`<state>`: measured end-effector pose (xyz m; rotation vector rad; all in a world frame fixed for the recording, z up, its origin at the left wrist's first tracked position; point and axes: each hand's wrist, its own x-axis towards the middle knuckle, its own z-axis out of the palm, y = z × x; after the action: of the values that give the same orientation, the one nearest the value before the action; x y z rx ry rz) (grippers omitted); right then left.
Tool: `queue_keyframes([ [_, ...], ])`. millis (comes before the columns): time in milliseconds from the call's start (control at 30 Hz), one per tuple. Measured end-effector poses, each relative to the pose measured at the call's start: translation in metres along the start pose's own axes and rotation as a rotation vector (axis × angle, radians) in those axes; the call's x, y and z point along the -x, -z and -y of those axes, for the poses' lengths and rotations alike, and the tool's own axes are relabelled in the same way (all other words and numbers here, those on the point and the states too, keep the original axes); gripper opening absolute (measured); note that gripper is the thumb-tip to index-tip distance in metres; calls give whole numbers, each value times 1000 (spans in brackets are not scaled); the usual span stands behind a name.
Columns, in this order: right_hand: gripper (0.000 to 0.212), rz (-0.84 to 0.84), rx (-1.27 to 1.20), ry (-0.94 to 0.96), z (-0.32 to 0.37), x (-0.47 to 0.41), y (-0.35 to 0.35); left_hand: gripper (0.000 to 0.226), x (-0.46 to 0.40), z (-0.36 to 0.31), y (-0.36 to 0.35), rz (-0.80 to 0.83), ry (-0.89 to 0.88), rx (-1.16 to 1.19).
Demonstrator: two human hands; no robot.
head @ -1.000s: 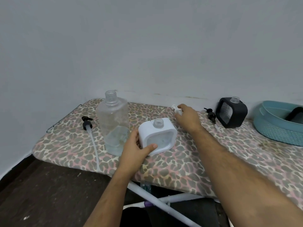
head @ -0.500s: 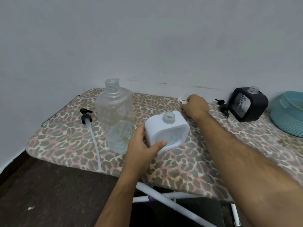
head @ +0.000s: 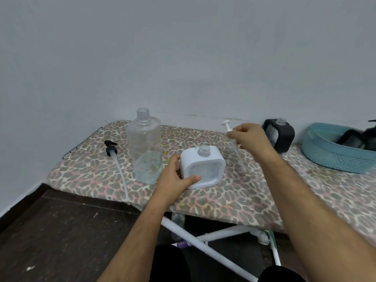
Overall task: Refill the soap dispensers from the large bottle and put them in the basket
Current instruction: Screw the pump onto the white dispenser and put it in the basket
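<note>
**A:** I've got the left hand [head: 176, 176] clamped round the side of the white dispenser [head: 203, 168] — thumb across its front face, base on the ironing board [head: 254, 200], neck open. The right hand [head: 251, 139] is pinched shut on the white pump [head: 227, 125], head up, its clear tube trailing down toward the cover.

**B:** So the pump goes back in next?

**A:** That's my read. To do it well I'd bring the tube tip right over the open neck, keep it vertical so it doesn't catch the rim, then thread the collar down while the left hand stops the body turning.

**B:** What's different from half a second ago?

**A:** The right hand was low on the cover by the wall, just gripping the pump — now it's lifted clear and nearer the dispenser. The left grip hasn't shifted. The large bottle [head: 145, 145] stands uncapped just left, the black dispenser [head: 279, 135] waits behind, the basket [head: 333, 157] is far right.
</note>
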<state>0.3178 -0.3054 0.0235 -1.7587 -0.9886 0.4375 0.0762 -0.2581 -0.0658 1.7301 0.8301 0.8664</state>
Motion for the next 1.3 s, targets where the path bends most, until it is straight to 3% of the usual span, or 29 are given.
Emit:
queue_keyframes([
  [233, 6, -120, -328, 189, 55, 50, 20, 69, 0, 0, 0, 43, -5, -8],
  [433, 14, -168, -464, 331, 84, 68, 4, 64, 0, -4, 2, 92, 0, 12],
  [633, 14, -104, -424, 392, 84, 70, -19, 63, -2, 0, 3, 107, 0, 35],
  [967, 20, 79, -260, 276, 33, 82, -48, 53, -2, 3, 3, 102, -10, 62],
  [1133, 18, 55, -89, 245, 23, 78, -53, 55, -4, 5, 4, 107, -8, 69],
  [1300, 19, 37, -97, 203, 20, 78, -51, 58, -3, 4, 3, 100, -16, 74],
])
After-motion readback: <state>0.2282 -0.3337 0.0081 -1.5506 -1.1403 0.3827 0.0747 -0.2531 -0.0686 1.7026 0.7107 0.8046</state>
